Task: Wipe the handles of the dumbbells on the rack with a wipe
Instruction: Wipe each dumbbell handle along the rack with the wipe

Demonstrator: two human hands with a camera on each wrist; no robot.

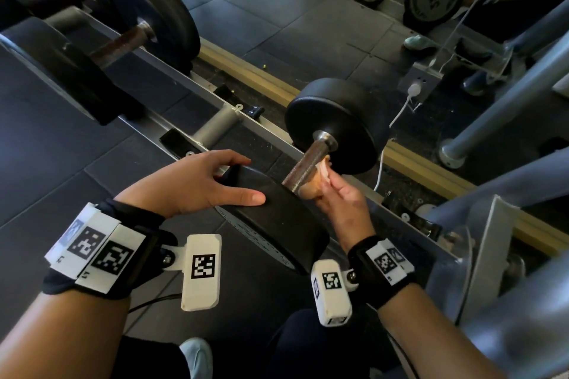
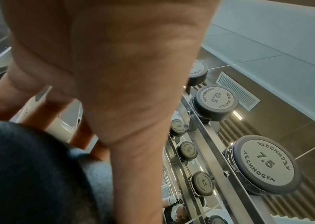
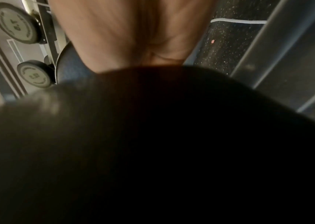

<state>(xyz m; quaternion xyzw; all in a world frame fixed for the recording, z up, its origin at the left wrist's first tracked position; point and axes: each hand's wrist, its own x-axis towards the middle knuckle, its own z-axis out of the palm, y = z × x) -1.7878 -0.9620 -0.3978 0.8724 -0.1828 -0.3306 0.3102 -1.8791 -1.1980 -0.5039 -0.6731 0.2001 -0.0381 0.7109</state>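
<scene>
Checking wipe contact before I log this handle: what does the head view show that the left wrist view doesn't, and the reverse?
Only the head view shows the right hand holding the wipe against the metal handle of the near dumbbell, and the neighbouring dumbbell further along the rack rail.

Only the left wrist view shows weight markings on other dumbbells: a 12.5 end cap and a 7.5 end cap.

Both show the left hand resting with straight fingers on the dumbbell's near black head.

- Head view: dim, cool light, straight rack (image 1: pixel 197 92) rails bowed near the edges.
- Left wrist view: brighter, hand (image 2: pixel 114 68) blurred close up.
- Right wrist view: mostly black and blurred, with soft edges.
</scene>
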